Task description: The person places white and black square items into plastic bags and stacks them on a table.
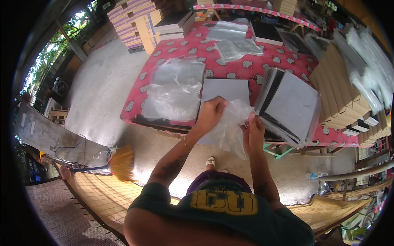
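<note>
Between my two hands hangs a clear plastic bag (230, 137), crumpled and see-through. My left hand (212, 111) pinches its upper left edge, and my right hand (253, 133) grips its right side with thumb and fingers. Behind the bag, a white sheet (225, 89) with a dark border lies at the table's front edge; its lower part is partly hidden. Left of it rests a pile of clear plastic bags (174, 88). To the right leans a stack of white and black panels (293, 102) wrapped in clear plastic.
A pink patterned cloth covers the table (164, 51). Farther back lie more plastic bags (238, 48) and a black-topped stack (266, 33). Cardboard boxes (133, 26) stand at the back left, cardboard pieces (338, 86) at the right. A straw broom (122, 163) lies at the lower left.
</note>
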The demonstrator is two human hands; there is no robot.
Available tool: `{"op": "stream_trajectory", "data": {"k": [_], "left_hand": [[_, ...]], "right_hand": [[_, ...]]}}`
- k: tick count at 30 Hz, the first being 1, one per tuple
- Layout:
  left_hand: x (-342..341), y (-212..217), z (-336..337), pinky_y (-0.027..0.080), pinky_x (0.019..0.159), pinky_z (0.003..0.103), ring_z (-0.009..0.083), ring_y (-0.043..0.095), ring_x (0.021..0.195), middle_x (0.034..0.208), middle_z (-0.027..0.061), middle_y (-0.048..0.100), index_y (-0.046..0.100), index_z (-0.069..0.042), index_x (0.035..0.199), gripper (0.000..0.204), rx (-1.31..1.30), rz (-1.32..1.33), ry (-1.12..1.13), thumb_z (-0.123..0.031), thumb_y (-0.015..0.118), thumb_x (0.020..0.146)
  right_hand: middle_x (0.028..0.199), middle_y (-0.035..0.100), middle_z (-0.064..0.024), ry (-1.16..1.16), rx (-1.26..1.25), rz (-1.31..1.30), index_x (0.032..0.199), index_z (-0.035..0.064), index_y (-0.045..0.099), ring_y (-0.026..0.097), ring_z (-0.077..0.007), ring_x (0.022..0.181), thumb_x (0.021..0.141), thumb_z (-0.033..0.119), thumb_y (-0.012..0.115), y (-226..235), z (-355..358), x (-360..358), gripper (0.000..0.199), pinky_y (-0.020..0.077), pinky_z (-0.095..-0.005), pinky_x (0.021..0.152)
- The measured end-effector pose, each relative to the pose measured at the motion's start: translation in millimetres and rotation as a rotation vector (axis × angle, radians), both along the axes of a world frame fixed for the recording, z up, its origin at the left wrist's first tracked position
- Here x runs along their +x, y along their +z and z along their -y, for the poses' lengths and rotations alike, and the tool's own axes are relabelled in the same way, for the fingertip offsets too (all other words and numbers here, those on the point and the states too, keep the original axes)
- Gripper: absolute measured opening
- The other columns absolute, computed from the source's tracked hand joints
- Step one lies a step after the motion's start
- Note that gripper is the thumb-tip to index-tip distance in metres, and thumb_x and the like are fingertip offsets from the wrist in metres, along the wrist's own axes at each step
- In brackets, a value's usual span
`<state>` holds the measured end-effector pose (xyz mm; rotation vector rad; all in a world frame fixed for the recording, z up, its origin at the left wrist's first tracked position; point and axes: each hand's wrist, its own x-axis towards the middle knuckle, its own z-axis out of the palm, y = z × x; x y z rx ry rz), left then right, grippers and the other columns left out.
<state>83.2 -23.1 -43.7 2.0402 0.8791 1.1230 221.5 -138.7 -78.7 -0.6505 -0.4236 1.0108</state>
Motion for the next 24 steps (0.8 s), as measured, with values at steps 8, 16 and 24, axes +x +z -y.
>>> {"op": "stream_trajectory", "data": {"k": [8, 16, 24], "left_hand": [[-33, 11, 1, 0.048, 0.056, 0.031, 0.0202, 0.063, 0.061, 0.071, 0.0128, 0.062, 0.055, 0.0, 0.087, 0.007, 0.162, 0.0, 0.01, -0.004, 0.06, 0.085], [-49, 83, 17, 0.03, 0.106, 0.04, 0.0314, 0.038, 0.131, 0.136, 0.0221, 0.044, 0.063, -0.003, 0.094, 0.021, 0.016, -0.294, -0.831, -0.005, 0.071, 0.074], [-58, 54, 9, 0.043, 0.09, 0.043, 0.0307, 0.059, 0.101, 0.115, 0.0188, 0.059, 0.066, -0.001, 0.094, 0.021, 0.432, -0.692, -0.155, -0.02, 0.064, 0.084]], "right_hand": [[0.103, 0.062, -0.0059, 0.192, -0.031, -0.234, 0.106, 0.0063, 0.056, 0.062, -0.0194, 0.09, 0.096, 0.032, 0.05, 12, 18, 27, 0.028, 0.0526, -0.0381, 0.084], [0.09, 0.054, -0.0018, 0.628, 0.103, 0.862, 0.099, 0.0087, 0.062, 0.05, -0.0111, 0.072, 0.084, 0.009, 0.066, 84, 30, 53, 0.015, 0.0419, -0.0239, 0.063], [0.104, 0.057, -0.0147, 0.448, -0.864, 1.949, 0.093, 0.0076, 0.07, 0.057, -0.0324, 0.098, 0.086, 0.049, 0.054, 114, 33, 87, 0.045, 0.044, -0.041, 0.085]]}}
